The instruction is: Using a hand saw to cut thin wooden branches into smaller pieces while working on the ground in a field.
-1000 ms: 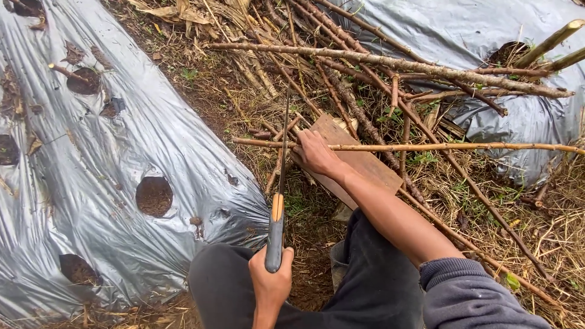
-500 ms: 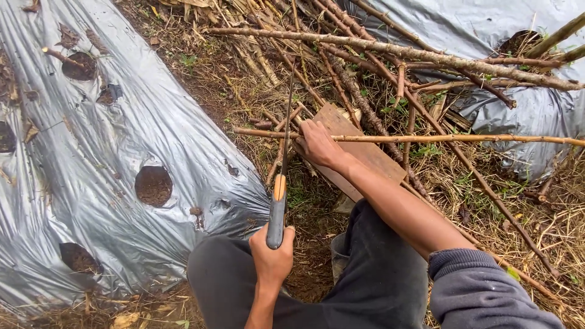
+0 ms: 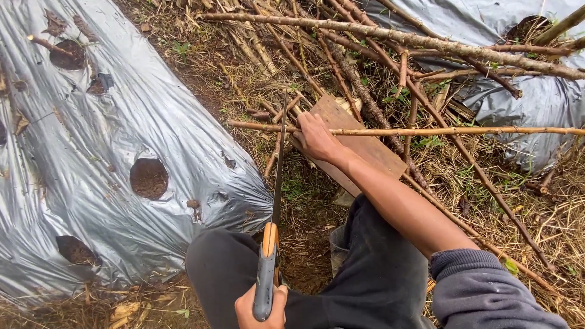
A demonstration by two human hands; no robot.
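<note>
The right hand (image 3: 317, 139) lies palm down with its fingers curled over a thin, pale stick (image 3: 426, 130), pressing it against the wooden board (image 3: 359, 146) beneath. The stick runs level from just left of this hand far off to its right, and the board slants away under the wrist, resting on the ground among a heap of dry branches (image 3: 390, 73). A thicker, rough branch (image 3: 426, 42) crosses well beyond the fingers, higher in the view.

The left hand (image 3: 262, 307) sits low, close to the body and nearly straight behind the right one, closed in a fist around the grey grip of a hand saw (image 3: 271, 244). Above the grip an orange collar shows, and the narrow blade reaches forward from this hand, its tip ending just left of the right hand's fingers, where the stick lies. Whether the blade touches the stick cannot be told.

Between the two hands are the person's knees in dark trousers (image 3: 365, 274), and a grey sleeve (image 3: 487, 292) is pushed up the right forearm. To the left of the saw a long mound covered in silver plastic sheeting (image 3: 91, 183) stretches away, with round holes showing dark soil; another sheeted mound (image 3: 536, 103) lies beyond the right arm, behind the branches.
</note>
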